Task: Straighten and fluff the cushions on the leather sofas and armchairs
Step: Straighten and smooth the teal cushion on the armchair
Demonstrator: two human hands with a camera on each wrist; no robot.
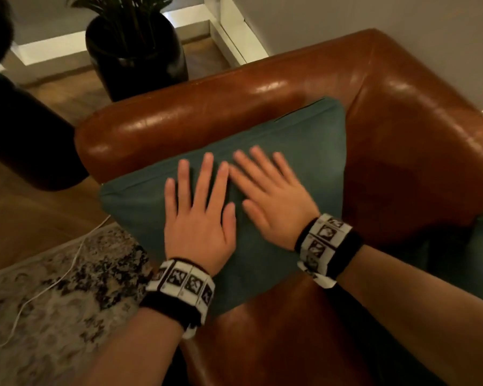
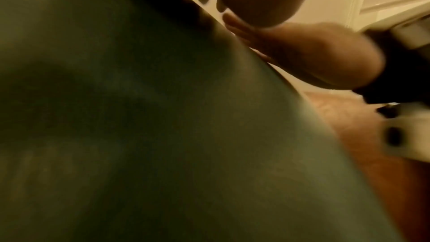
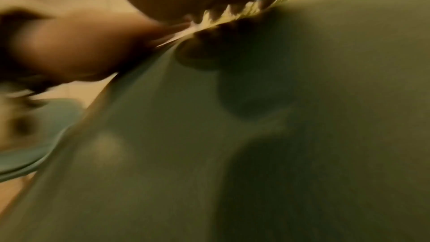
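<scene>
Cushion [image 1: 304,140]: teal, propped in the corner of the brown leather armchair [image 1: 402,121], under both palms. Left hand [image 1: 198,215] and right hand [image 1: 273,193] flat on its face, fingers [image 1: 208,168] straight and spread, gripping nothing; index tips nearly touching. Right hand blurred. Step in hand, by the look: patting or smoothing the face. Next move probably calls for sliding outward from the fingers to the edges, squeezing both sides to plump, then squaring against the backrest beyond the fingertips.
</scene>
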